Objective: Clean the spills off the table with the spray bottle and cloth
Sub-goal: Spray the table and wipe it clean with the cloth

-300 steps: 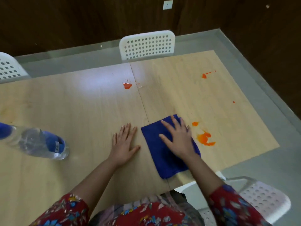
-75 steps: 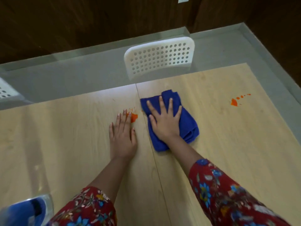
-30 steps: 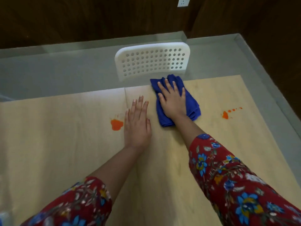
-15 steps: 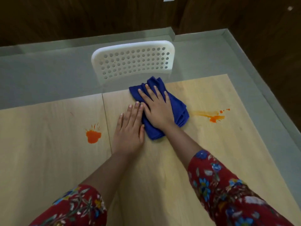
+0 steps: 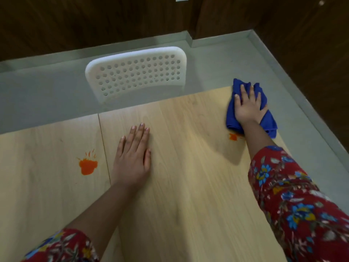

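My right hand (image 5: pixel 247 105) presses flat on the folded blue cloth (image 5: pixel 268 121) at the far right corner of the light wooden table (image 5: pixel 188 186). A small orange spill (image 5: pixel 233 137) shows just below the cloth's near edge. My left hand (image 5: pixel 133 157) lies flat, palm down, on the bare table near the middle seam, holding nothing. A larger orange spill (image 5: pixel 87 166) sits left of that hand, across the seam. The spray bottle is out of view.
A white perforated chair back (image 5: pixel 136 72) stands against the table's far edge. Grey floor (image 5: pixel 217 63) and dark wooden walls lie beyond. The table's right edge runs close to the cloth.
My right hand has slid the cloth to the right, from beside my left hand to the far right corner, over the orange streak there. My left hand has stayed flat.
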